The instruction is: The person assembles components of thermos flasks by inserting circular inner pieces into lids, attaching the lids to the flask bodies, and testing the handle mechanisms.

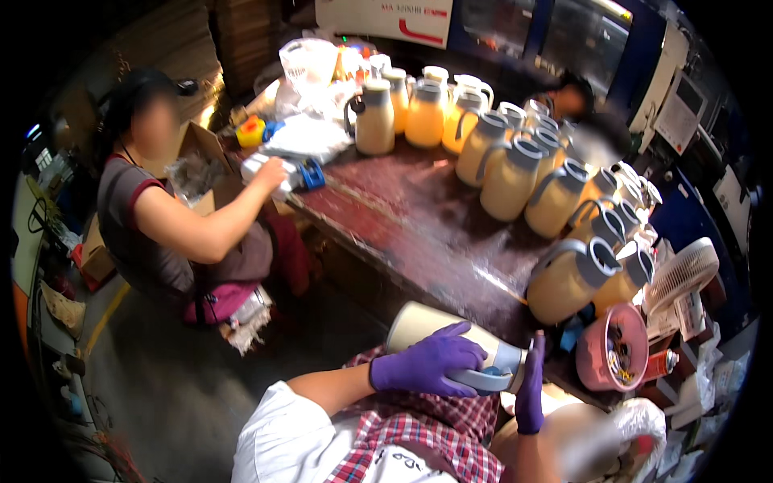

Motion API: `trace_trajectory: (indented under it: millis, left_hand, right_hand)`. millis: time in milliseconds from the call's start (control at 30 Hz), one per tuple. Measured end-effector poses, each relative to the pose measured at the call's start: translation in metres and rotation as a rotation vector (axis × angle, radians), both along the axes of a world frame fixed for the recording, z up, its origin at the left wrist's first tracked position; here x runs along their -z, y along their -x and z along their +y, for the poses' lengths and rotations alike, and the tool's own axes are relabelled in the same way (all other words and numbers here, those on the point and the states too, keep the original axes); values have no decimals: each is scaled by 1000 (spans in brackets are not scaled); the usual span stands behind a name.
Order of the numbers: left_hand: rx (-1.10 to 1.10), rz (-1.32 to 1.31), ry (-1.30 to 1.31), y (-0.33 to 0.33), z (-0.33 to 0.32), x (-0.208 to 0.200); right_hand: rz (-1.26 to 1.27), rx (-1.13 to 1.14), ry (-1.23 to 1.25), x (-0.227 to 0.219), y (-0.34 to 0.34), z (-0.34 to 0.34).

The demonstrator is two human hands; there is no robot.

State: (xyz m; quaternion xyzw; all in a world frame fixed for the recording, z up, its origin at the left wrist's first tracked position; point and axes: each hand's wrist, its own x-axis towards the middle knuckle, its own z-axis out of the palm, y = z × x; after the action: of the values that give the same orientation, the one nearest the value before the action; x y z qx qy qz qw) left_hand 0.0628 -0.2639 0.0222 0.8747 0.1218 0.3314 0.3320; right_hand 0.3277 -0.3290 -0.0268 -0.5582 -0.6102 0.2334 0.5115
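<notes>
While a pale jug (412,324) is gripped by the curled fingers of the purple-gloved left hand (431,362) near its grey handle (477,380), those of the right hand (530,386) are held straight and close together at its mouth; whether it is touched there cannot be told. The jug is held sideways above the lap, beside the table (386,189), where similar jugs (509,189) are grouped. Near the right hand, a pink bucket (591,358) is placed.
</notes>
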Motion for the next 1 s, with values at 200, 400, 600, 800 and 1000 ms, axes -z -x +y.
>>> trace_trajectory:
  millis: [200, 400, 600, 800, 1000]
  left_hand:
    - [52, -57, 172, 25, 1, -9]
    - [-36, -69, 71, 37, 5, 4]
    - [-35, 40, -195, 19, -27, -9]
    - [-61, -137, 906, 45, 8, 11]
    - [-83, 130, -126, 2, -27, 3]
  right_hand:
    - [-130, -294, -153, -67, 32, 10]
    - [306, -265, 145, -7, 20, 26]
    - [176, -142, 50, -4, 37, 21]
    - [-117, -397, -162, -57, 33, 28]
    - [560, -81, 599, 14, 18, 26]
